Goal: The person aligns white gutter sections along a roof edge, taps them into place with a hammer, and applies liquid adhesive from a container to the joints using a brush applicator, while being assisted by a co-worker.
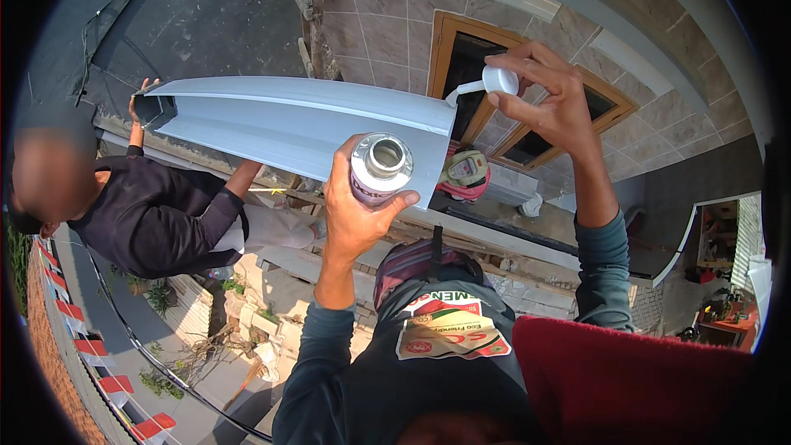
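Note:
My left hand (356,218) is wrapped round a small silver metal can (381,169) with an open round neck and a dark printed side. Between the thumb and fingers of my right hand (544,91) is a white cap with an applicator stem (499,81). The stem's tip appears to touch the near end of a long pale grey gutter (313,115), at its upper corner. The can is in front of the gutter's near end. At the gutter's far end on the left, a co-worker's hand (138,103) grips it; their other arm reaches under its lower side.
A co-worker in a dark top (156,214) stands at the left. Behind the gutter are a tiled wall (375,0) and a wood-framed window (449,41). Planks (305,264) run below the gutter. A grey roof surface (222,16) spreads at upper left; a cable (173,375) crosses lower left.

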The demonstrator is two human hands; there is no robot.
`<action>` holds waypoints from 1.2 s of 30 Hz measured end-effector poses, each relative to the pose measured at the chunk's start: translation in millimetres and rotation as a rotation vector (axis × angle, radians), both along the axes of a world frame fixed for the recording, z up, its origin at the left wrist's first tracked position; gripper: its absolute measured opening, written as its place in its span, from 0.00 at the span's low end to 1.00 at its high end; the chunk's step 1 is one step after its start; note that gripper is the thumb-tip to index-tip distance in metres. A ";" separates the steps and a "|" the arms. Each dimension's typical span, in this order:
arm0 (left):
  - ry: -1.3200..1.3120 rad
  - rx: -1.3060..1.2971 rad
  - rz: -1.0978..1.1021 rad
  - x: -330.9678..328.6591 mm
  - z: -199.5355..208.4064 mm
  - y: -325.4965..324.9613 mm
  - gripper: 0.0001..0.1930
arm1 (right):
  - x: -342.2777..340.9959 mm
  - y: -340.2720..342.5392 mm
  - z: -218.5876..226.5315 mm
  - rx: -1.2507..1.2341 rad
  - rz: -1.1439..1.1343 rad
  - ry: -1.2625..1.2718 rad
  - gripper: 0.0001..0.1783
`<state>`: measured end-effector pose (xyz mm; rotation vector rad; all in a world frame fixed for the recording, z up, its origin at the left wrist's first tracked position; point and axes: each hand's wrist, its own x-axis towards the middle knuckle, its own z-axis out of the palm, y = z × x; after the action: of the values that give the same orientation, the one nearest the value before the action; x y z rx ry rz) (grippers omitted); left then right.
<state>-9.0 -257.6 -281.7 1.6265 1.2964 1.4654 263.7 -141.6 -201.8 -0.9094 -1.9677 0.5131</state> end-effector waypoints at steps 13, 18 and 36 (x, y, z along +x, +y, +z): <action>-0.118 0.021 0.004 -6.8 -10.5 -8.1 0.43 | 1.9 1.8 -7.4 0.021 0.135 -0.191 0.22; -0.197 0.062 0.090 -19.1 -16.7 -15.2 0.45 | 4.5 -31.5 22.1 0.222 0.069 0.099 0.23; -0.230 0.121 0.134 -21.4 -38.9 -18.9 0.43 | -33.1 -75.5 -19.7 0.107 0.210 -0.304 0.24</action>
<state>-30.4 -276.5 -320.6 1.4168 1.2259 1.7851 230.6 -217.1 -221.5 -0.7521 -2.3599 0.3995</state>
